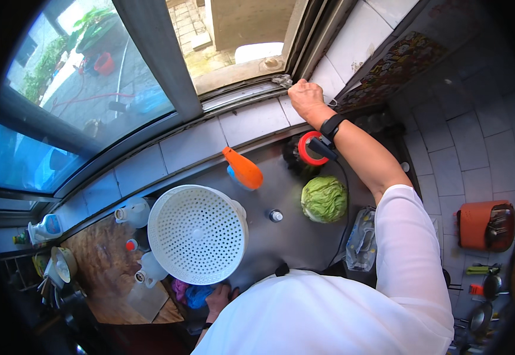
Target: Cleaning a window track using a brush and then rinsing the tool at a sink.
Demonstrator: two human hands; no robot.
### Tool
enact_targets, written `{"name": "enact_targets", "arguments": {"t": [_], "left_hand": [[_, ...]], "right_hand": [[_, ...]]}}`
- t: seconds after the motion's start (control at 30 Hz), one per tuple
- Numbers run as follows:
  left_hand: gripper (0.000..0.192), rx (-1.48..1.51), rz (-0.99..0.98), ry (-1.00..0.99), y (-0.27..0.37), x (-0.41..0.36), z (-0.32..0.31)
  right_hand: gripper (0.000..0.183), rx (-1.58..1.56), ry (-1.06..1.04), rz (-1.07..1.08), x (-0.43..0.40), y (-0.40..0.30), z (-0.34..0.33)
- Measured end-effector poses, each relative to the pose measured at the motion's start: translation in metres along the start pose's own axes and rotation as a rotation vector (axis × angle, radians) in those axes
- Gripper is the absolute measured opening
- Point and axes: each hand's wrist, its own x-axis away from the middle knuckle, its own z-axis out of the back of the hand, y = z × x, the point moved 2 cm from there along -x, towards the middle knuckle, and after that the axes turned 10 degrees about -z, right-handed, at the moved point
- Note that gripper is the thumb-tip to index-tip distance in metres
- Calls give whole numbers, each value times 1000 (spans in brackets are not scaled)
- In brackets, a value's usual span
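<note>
At the right end of the window track (244, 98), my right hand (307, 98) is closed on a crumpled greyish cloth or wad (282, 80). A black band is on that wrist. Beside blue plastic bags (198, 296) at the counter's lower edge rests my left hand (218, 299); its fingers are partly hidden by my body and it is unclear whether they hold anything. On the steel counter (279, 244) stand a white perforated plastic colander (197, 235), an orange plastic object (245, 169), a small capped bottle (276, 216), a green cabbage (324, 199) and a red-rimmed container (305, 148).
Left, a wooden board (102, 266) lies beside plastic jugs (136, 213) and a red-capped bottle (132, 245). Window glass (89, 57) slants over the tiled sill (193, 151). A black cable (347, 199) passes the cabbage. An orange utensil holder (475, 225) hangs on the right wall.
</note>
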Motion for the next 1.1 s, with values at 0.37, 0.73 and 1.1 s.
{"name": "enact_targets", "arguments": {"t": [0.37, 0.73, 1.1], "left_hand": [[27, -14, -8, 28, -2, 4, -4], [27, 7, -8, 45, -7, 8, -6], [27, -15, -21, 56, -3, 4, -3]], "right_hand": [[19, -291, -270, -67, -2, -13, 37], [36, -362, -355, -29, 1, 16, 61], [21, -335, -239, -74, -8, -13, 27]]}}
